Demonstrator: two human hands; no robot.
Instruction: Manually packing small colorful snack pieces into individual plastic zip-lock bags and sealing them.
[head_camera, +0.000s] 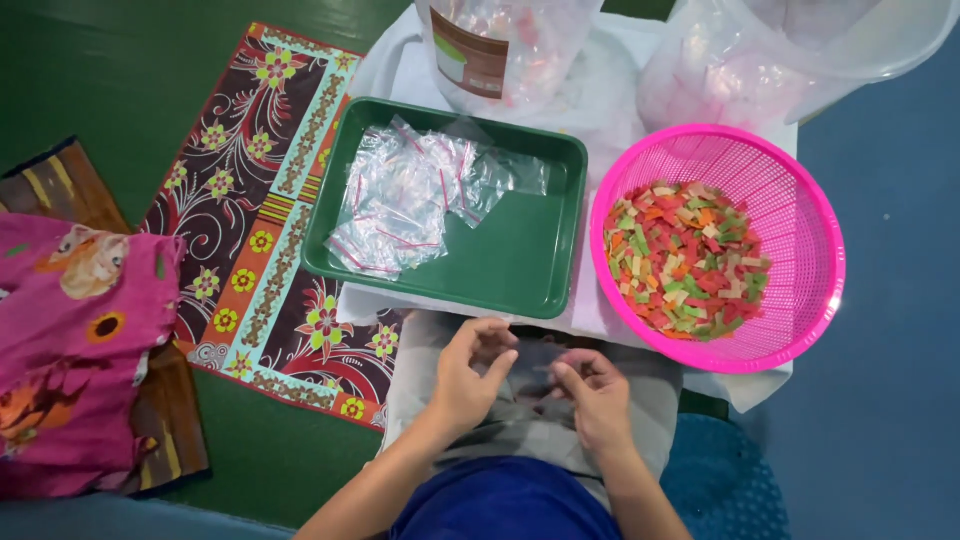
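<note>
My left hand (468, 372) and my right hand (592, 392) are close together over my lap, just below the green tray (520, 262). Between their fingertips they pinch a small clear plastic bag (533, 362), which is hard to make out. Inside the tray lies a pile of small clear zip bags (410, 195) with red seal lines. To the right stands a round pink basket (790, 215) filled with small red, green, orange and cream cracker pieces (685, 258).
Two large clear plastic bags (505, 50) (770, 55) stand behind the tray and basket on a white sheet (610, 110). A patterned floral mat (265, 220) lies to the left, with pink cloth (70, 340) at the far left. The floor is green and blue.
</note>
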